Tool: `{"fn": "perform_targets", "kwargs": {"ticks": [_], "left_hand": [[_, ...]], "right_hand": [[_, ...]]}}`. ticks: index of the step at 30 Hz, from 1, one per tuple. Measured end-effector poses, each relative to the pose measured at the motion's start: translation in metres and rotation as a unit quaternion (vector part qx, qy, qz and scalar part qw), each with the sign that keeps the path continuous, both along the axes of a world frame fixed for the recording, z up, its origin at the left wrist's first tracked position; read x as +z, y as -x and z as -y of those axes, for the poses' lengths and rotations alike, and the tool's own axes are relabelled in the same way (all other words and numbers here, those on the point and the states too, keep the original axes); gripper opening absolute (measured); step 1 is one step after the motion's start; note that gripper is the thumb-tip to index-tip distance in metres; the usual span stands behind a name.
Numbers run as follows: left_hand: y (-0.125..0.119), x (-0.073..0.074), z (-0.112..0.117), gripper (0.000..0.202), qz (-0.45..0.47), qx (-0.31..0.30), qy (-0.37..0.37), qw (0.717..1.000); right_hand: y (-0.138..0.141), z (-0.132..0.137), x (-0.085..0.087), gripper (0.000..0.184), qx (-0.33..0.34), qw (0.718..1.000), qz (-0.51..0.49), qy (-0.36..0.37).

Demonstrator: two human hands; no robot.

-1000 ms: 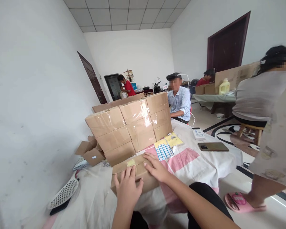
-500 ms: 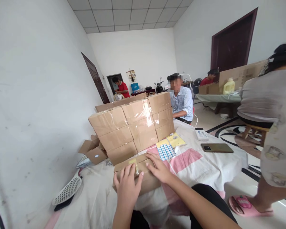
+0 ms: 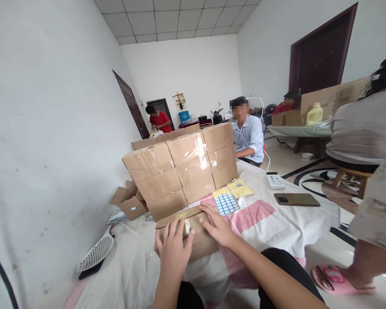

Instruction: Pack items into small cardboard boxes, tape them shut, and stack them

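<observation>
A closed cardboard box [image 3: 203,248] with clear tape on top lies at the near edge of the table, just in front of me. My left hand [image 3: 176,248] rests on its left part, fingers spread over the near top edge. On the right part lies my right hand [image 3: 218,224], its fingers stretched across the top. Neither hand is closed round the box. Behind it stands a stack of taped cardboard boxes [image 3: 193,174]. A sheet of blue-bordered labels [image 3: 226,203] lies right of the box, beside a yellow sheet [image 3: 239,187].
A phone [image 3: 296,199] and a white power strip [image 3: 275,180] lie on the right of the cloth-covered table. On the left are an open carton [image 3: 132,206] and a white racket-like swatter [image 3: 95,254]. A seated person [image 3: 249,133] is behind the stack; another stands at right.
The whole view has shifted slightly to the right. Both hands stay on the box in nearly the same pose. The person in red at the back has bent forward.
</observation>
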State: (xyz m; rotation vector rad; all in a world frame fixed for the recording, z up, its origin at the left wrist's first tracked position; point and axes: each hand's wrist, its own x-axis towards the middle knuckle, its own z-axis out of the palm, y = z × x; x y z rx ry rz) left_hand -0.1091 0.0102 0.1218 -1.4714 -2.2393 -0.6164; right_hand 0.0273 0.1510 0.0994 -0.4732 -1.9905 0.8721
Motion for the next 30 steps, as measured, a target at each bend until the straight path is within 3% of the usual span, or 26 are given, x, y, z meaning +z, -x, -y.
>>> {"fn": "perform_targets", "kwargs": {"ticks": [11,30], "left_hand": [[-0.0058,0.0009,-0.0026,0.04,0.02,0.0,0.042,0.999],[-0.0058,0.0027,-0.0017,0.043,0.042,-0.02,0.013,0.999]], "right_hand": [[0.0007,0.002,-0.002,0.04,0.0,1.0,0.022,0.006],[0.0022,0.0016,-0.0071,0.038,0.001,1.0,0.01,-0.001]]}}
